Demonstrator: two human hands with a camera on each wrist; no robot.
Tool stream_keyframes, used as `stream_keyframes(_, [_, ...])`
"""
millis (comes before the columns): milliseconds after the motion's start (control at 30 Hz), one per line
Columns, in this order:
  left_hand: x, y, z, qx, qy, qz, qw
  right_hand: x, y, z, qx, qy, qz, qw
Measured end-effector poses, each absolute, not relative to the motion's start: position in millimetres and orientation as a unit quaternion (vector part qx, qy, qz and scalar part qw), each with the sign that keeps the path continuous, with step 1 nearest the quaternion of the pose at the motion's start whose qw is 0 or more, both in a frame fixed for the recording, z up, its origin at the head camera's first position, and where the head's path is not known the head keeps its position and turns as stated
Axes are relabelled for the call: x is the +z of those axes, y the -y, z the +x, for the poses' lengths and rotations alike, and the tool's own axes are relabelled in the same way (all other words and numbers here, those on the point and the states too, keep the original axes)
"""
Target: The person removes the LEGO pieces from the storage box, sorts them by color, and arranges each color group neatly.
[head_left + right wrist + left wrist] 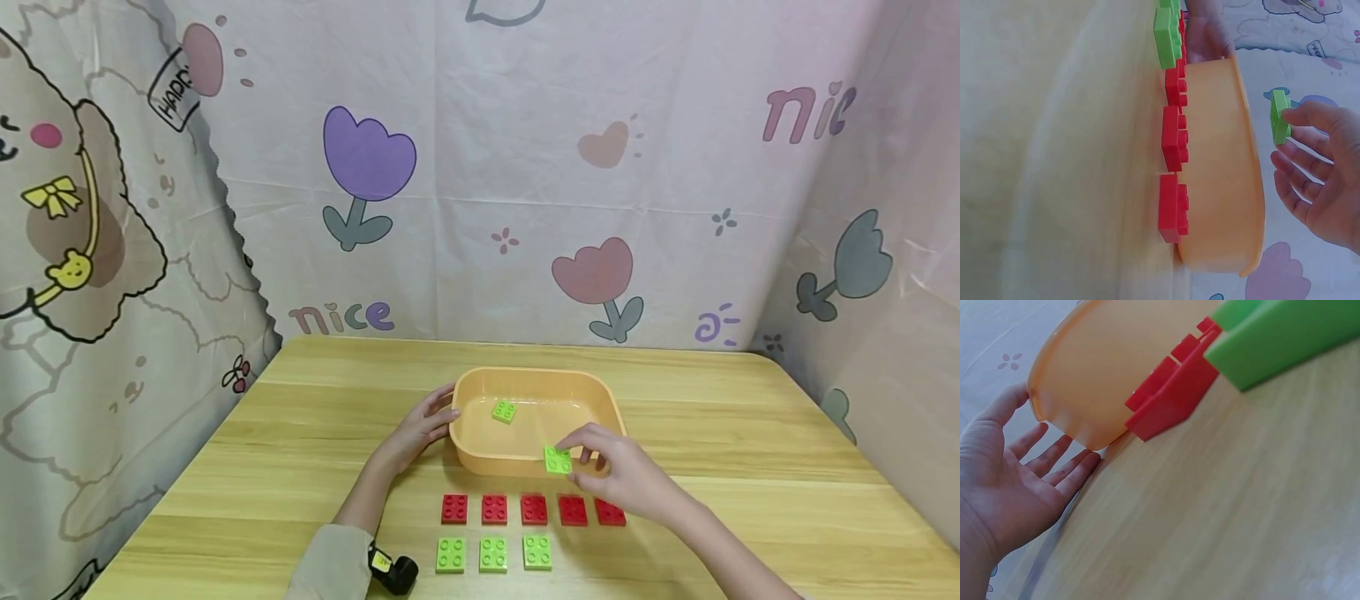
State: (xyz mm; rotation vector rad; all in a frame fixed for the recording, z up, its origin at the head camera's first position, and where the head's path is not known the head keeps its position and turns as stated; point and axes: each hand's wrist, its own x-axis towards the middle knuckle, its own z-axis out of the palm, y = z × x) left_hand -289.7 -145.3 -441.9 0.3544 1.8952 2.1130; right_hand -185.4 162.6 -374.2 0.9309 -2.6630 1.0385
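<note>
My right hand (626, 469) pinches a green toy building brick (557, 460) between thumb and fingertips, above the near right rim of an orange plastic basin (480, 461). In the right wrist view, the pinched green brick (1279, 117) is raised past the basin's rim, the other fingers loosely bent below it. My left hand (416, 429) rests at the basin's left end. The left wrist view shows its thumb at the rim and its fairly straight fingers (1075, 474) against the outer wall. Another green brick (504, 411) lies inside the basin.
In front of the basin, several red bricks (494, 509) form a row, the rightmost partly behind my right hand. Three green bricks (493, 555) line up nearer. A black device (395, 573) sits on my left wrist. Printed cloth (480, 275) hangs behind the wooden table (337, 375).
</note>
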Motion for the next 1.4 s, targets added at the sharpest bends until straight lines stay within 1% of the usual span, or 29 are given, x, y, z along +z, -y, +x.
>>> stream_keyframes(133, [-442, 145, -290, 0.733, -0.654, 0.123, 0.141, -378, -166, -177, 0.343, 0.878, 0.323, 0.080])
stream_keyframes(367, [-442, 144, -290, 0.731, -0.657, 0.120, 0.143, -384, -171, -161, 0.345, 0.856, 0.366, 0.121])
stream_keyframes(600, [-443, 144, -290, 0.733, -0.654, 0.121, 0.143, -390, -173, -147, 0.331, 0.867, 0.349, 0.132])
stream_keyframes(767, [-442, 145, -291, 0.734, -0.652, 0.127, 0.144, -394, -174, -140, 0.338, 0.860, 0.358, 0.135])
stream_keyframes(867, [-443, 145, -291, 0.732, -0.654, 0.127, 0.143, -398, -177, -138, 0.340, 0.859, 0.361, 0.129])
stream_keyframes(1033, [-444, 145, -291, 0.731, -0.657, 0.123, 0.139, -405, -181, -137, 0.352, 0.862, 0.353, 0.095])
stream_keyframes(1233, [-443, 146, -290, 0.730, -0.659, 0.118, 0.135, -412, -185, -136, 0.374, 0.857, 0.349, 0.066])
stream_keyframes(1400, [-441, 146, -290, 0.731, -0.657, 0.126, 0.136, -420, -188, -135, 0.365, 0.860, 0.351, 0.067])
